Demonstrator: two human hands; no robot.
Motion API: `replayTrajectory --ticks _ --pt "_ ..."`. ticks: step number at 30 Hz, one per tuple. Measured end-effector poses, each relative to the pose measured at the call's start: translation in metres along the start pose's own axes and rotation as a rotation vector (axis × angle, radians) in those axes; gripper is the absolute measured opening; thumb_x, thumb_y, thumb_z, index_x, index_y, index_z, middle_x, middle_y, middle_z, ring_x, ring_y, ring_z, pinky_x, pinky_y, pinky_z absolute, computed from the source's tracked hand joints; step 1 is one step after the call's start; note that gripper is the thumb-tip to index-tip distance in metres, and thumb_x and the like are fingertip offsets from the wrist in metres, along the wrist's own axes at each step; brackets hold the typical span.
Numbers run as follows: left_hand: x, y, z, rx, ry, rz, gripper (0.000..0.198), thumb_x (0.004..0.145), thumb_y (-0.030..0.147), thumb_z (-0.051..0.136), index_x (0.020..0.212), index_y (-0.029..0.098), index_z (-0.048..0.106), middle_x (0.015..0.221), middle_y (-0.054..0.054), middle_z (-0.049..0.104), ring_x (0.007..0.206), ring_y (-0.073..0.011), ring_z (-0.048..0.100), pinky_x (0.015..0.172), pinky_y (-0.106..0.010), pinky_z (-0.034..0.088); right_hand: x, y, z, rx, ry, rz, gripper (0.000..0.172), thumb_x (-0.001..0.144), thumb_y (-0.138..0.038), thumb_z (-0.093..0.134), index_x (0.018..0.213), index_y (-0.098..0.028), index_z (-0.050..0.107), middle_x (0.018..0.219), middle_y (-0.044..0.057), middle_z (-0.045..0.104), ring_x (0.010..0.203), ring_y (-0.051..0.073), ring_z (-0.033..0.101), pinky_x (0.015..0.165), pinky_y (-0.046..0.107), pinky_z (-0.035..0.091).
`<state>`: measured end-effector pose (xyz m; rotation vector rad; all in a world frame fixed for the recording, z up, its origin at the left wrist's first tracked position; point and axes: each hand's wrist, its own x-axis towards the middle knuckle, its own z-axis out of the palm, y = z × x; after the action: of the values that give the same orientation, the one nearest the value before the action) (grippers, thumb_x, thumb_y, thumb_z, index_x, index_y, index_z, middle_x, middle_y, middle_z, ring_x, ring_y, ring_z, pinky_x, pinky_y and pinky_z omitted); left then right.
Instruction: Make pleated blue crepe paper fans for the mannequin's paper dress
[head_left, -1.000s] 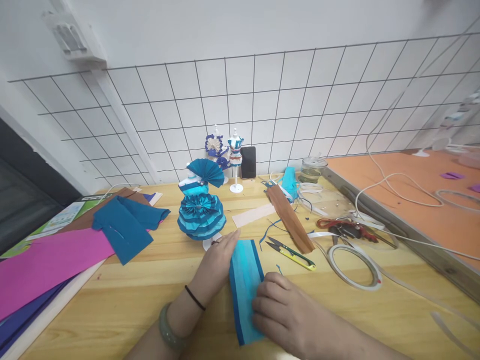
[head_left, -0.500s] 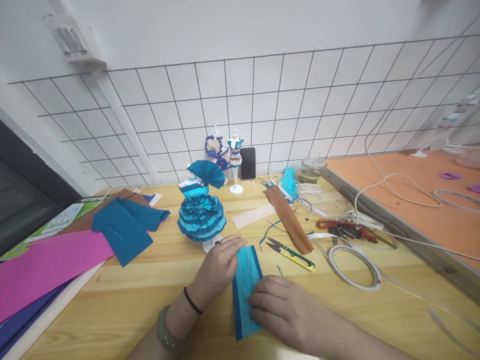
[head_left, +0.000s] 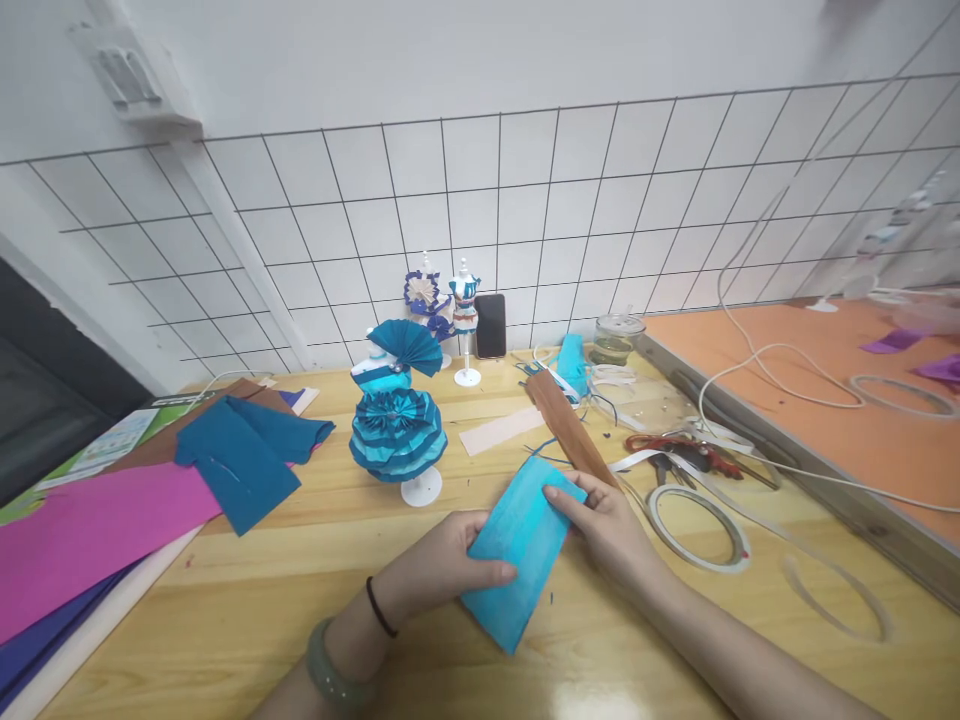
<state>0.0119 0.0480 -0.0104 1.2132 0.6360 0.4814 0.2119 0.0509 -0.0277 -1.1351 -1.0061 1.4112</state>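
A folded piece of light blue crepe paper (head_left: 517, 545) is lifted a little off the wooden table (head_left: 225, 600), tilted toward the right. My left hand (head_left: 446, 562) pinches its near left edge, thumb on top. My right hand (head_left: 607, 530) grips its far right corner with fingers curled over it. Behind the paper stands a small mannequin in a blue pleated paper dress (head_left: 396, 425) on a white foot.
Magenta paper (head_left: 90, 530) and teal paper sheets (head_left: 240, 455) lie at the left. A brown folded strip (head_left: 570, 430), red-handled scissors (head_left: 675, 445) and a ring of tape (head_left: 694, 515) lie at the right. Two small mannequins (head_left: 450, 310) and a phone (head_left: 490, 325) stand against the grid wall.
The blue paper was lying flat under both hands; now it is picked up and turned over, plain side showing. My right hand moved up to its far corner, hiding the green snips.
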Motion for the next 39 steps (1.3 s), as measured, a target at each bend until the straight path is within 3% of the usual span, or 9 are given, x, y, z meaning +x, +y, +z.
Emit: replayTrajectory --ticks 4,8,12,16,22,28,31,34,39 --pt "0.0 -0.004 -0.009 0.03 -0.011 -0.074 0.047 0.063 0.03 0.071 0.105 0.015 0.06 0.092 -0.004 0.065 0.082 -0.0179 0.058 0.073 -0.027 0.044 0.004 0.001 -0.004 0.087 -0.006 0.04 0.036 0.062 -0.036 0.074 0.087 -0.015 0.059 0.069 0.001 0.064 0.057 0.013 0.058 0.055 0.024 0.045" --pt "-0.005 0.0 -0.018 0.08 -0.033 -0.132 0.043 0.063 0.027 0.071 0.102 0.015 0.062 0.093 -0.004 0.065 0.08 -0.0171 0.058 0.071 -0.026 0.044 0.005 -0.002 -0.006 0.005 -0.058 0.05 0.048 0.055 -0.036 0.077 0.094 -0.016 0.059 0.067 0.0 0.063 0.057 0.014 0.058 0.055 0.025 0.045" --pt "-0.008 0.005 -0.025 0.131 0.017 -0.132 0.04 0.061 0.027 0.072 0.099 0.015 0.063 0.092 -0.004 0.066 0.08 -0.0178 0.059 0.071 -0.026 0.045 0.006 -0.005 -0.006 -0.077 -0.048 0.016 0.053 0.051 -0.039 0.078 0.095 -0.017 0.058 0.067 -0.001 0.062 0.055 0.014 0.058 0.054 0.025 0.044" --pt "-0.006 0.003 -0.03 0.09 0.177 -0.084 0.04 0.059 0.026 0.074 0.095 0.013 0.063 0.09 -0.005 0.067 0.079 -0.0177 0.061 0.07 -0.026 0.047 0.012 -0.008 -0.012 -0.108 0.063 -0.058 0.051 0.05 -0.038 0.078 0.092 -0.018 0.058 0.064 -0.002 0.06 0.055 0.013 0.057 0.051 0.024 0.043" --pt "0.005 -0.003 -0.026 -0.066 0.499 -0.031 0.052 0.061 0.031 0.073 0.104 0.012 0.051 0.06 0.001 0.061 0.049 -0.0108 0.058 0.05 -0.024 0.05 0.019 -0.014 -0.023 -0.157 0.21 -0.15 0.047 0.052 -0.04 0.076 0.088 -0.016 0.059 0.069 0.001 0.062 0.06 0.015 0.057 0.053 0.025 0.044" --pt "0.015 -0.008 -0.015 -0.12 0.668 0.022 0.084 0.066 0.03 0.07 0.13 0.011 0.019 0.069 -0.004 0.063 0.06 -0.0177 0.065 0.054 -0.027 0.051 0.021 -0.015 -0.028 -0.054 0.369 -0.151 0.047 0.057 -0.039 0.071 0.098 -0.02 0.057 0.075 0.0 0.058 0.058 0.015 0.055 0.049 0.025 0.044" --pt "0.018 -0.014 -0.011 -0.065 0.672 0.097 0.083 0.065 0.032 0.07 0.129 0.01 0.023 0.072 -0.005 0.063 0.059 -0.0164 0.064 0.055 -0.028 0.05 0.018 -0.014 -0.023 0.106 0.378 -0.102 0.046 0.057 -0.032 0.071 0.099 -0.023 0.055 0.074 -0.003 0.057 0.057 0.013 0.055 0.05 0.025 0.046" --pt "0.017 -0.014 -0.006 -0.124 0.628 0.097 0.077 0.067 0.035 0.069 0.127 0.011 0.027 0.082 -0.008 0.063 0.072 -0.0183 0.065 0.064 -0.03 0.051 0.008 -0.013 -0.012 0.165 0.304 -0.022 0.044 0.057 -0.027 0.071 0.097 -0.023 0.056 0.072 -0.003 0.059 0.055 0.012 0.055 0.049 0.023 0.044" --pt "0.014 -0.008 -0.002 -0.315 0.544 0.138 0.081 0.073 0.03 0.065 0.134 0.021 0.013 0.102 -0.012 0.06 0.092 -0.0198 0.061 0.083 -0.037 0.046 -0.012 -0.012 0.005 0.154 0.14 0.021 0.039 0.06 -0.022 0.068 0.098 -0.023 0.058 0.079 -0.002 0.058 0.051 0.008 0.049 0.042 0.018 0.041"
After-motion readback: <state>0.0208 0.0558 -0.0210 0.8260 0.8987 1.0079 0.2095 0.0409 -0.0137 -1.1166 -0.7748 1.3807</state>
